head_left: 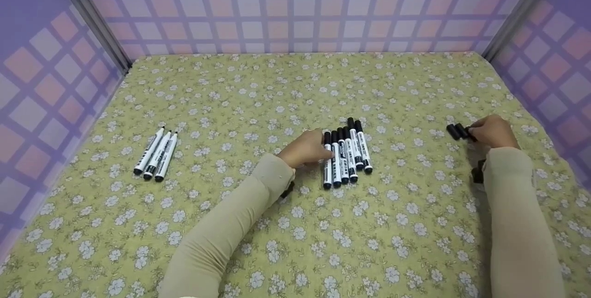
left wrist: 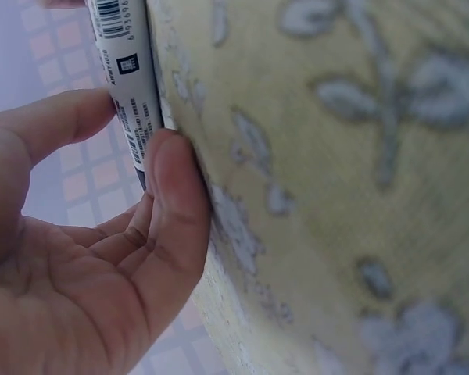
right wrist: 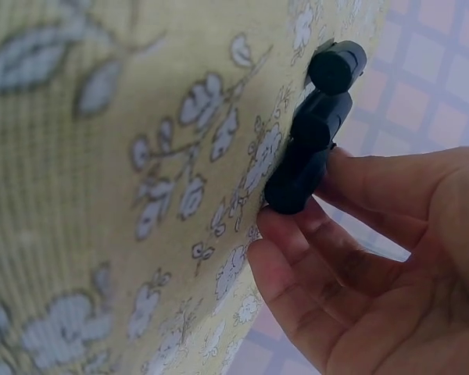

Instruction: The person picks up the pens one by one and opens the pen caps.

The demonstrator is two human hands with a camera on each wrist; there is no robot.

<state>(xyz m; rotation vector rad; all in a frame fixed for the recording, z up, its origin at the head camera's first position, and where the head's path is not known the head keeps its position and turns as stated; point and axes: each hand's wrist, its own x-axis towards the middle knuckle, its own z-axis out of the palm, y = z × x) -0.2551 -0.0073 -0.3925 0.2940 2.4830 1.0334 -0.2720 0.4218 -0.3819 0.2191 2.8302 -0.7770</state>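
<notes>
Several capped whiteboard markers (head_left: 342, 161), white with black caps, lie side by side mid-table. At the row's left end, my left hand (head_left: 305, 148) pinches the leftmost marker (left wrist: 128, 82); in the left wrist view the thumb and a finger touch its barrel. Far to the right, my right hand (head_left: 495, 131) holds a black marker cap (right wrist: 297, 178) between thumb and fingers, low against the cloth. Two more black caps (head_left: 453, 132) lie in line with it on its left. The held cap is partly hidden by the fingers in the head view.
Three uncapped markers (head_left: 156, 154) lie together at the left, tips pointing away. A yellow floral cloth (head_left: 258, 99) covers the table. Purple checked panels (head_left: 295, 16) stand at the back and both sides, with grey posts (head_left: 90, 18) at the corners.
</notes>
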